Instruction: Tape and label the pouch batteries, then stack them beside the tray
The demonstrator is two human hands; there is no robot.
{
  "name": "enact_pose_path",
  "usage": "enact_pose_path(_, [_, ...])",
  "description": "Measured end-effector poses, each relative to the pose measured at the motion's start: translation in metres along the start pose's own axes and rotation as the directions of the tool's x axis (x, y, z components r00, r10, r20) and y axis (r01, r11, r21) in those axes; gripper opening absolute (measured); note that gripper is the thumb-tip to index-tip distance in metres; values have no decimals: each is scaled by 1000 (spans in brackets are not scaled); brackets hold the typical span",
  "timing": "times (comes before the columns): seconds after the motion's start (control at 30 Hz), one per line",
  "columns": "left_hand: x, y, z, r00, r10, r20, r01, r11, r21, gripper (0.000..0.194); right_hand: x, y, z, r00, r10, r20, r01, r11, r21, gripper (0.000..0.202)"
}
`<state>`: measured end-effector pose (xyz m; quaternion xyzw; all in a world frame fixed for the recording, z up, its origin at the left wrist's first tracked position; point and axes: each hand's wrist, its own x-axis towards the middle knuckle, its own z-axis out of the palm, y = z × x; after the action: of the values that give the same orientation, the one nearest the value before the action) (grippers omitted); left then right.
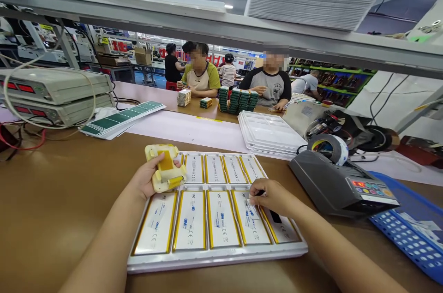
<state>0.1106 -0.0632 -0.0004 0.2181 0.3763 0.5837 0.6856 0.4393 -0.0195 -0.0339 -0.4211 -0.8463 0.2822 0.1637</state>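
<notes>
A white tray (221, 260) holds two rows of flat white battery packs with yellow edges; a pack in the front row (223, 219) bears blue 3M lettering. My left hand (148, 177) grips a cream-coloured fixture (166, 168) with yellow-orange patches, above the tray's left side. Over the right part of the front row, my right hand (268, 194) is closed in a pinch, with something small and dark at its fingertips that I cannot make out. Beneath it a loose translucent piece lies on a pack, and a black strip (276, 216) shows on the rightmost pack.
A tape dispenser (339, 182) with a tape roll (330, 147) stands right, beside a blue basket (408, 233). Stacked white trays (272, 131) lie behind. Green sheets (124, 117) and grey instruments (55, 94) are left. Two people sit opposite; a shelf (207, 20) crosses overhead.
</notes>
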Motion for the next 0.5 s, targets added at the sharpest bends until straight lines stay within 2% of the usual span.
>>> enact_pose_path(0.07, [0, 0, -1, 1000, -4, 24, 4, 1000, 5, 24, 2, -2, -5, 993, -23, 115, 22, 1000, 6, 12])
enact_pose_path(0.13, [0, 0, -1, 999, -11, 42, 12, 1000, -12, 23, 3, -3, -10, 958, -56, 280, 42, 997, 58, 14])
enact_pose_path(0.17, [0, 0, -2, 999, -17, 33, 18, 1000, -21, 23, 3, -4, -12, 945, -66, 322, 42, 996, 79, 14])
enact_pose_path(0.2, [0, 0, -2, 1000, -22, 18, 23, 999, -26, 23, 4, -4, -12, 944, -66, 322, 40, 995, 86, 14])
enact_pose_path(0.33, [0, -1, -1, 999, -30, -31, 28, 999, -34, 22, 6, -2, -9, 989, -37, 144, 30, 998, 56, 13])
enact_pose_path(0.5, [-1, -2, -2, 999, -15, 51, 17, 999, -37, 19, 10, 3, -7, 943, -74, 326, 41, 994, 105, 21])
